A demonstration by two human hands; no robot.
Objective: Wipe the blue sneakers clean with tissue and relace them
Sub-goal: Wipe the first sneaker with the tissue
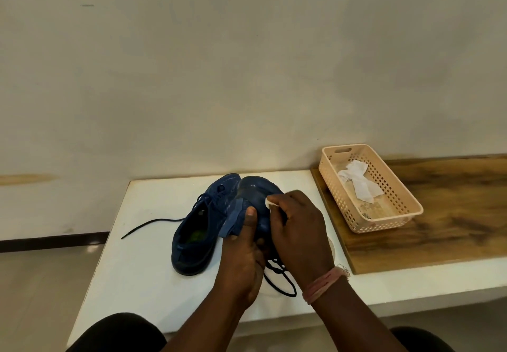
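Head view: looks down on a white rectangular tabletop [142, 255], both hands at work over the pair of shoes.
Left hand [241, 255]: curled round the held blue mesh sneaker [253, 195], thumb pressed flat on its lighter blue tongue; likely braced this way to keep the shoe steady and turned toward the wiping hand.
Right hand [299, 228]: fingers curled, pinching a small white wad of tissue [269, 203] against the sneaker's upper; grip closed on the tissue, held small probably to press firmly on one spot.
Held sneaker: lifted off the table between the hands, just right of its mate and touching or overlapping it; smooth dark blue side facing up, dark lace [282, 277] hanging loose beneath in loops.
Second blue mesh sneaker [197, 231]: resting upright on the table, opening toward the camera, greenish insole visible inside, one black lace end [148, 226] trailing left across the table.
Lacing: loose on both shoes; how far unthreaded cannot be told.
Dirt: none discernible on either shoe.
Beige perforated plastic basket [395, 206]: on a brown wooden board [452, 214] to the right, well apart from the shoes, holding crumpled white tissue pieces [356, 181]; whether fresh or used, cannot tell.
Stage: wiping appears under way, relacing not yet done.
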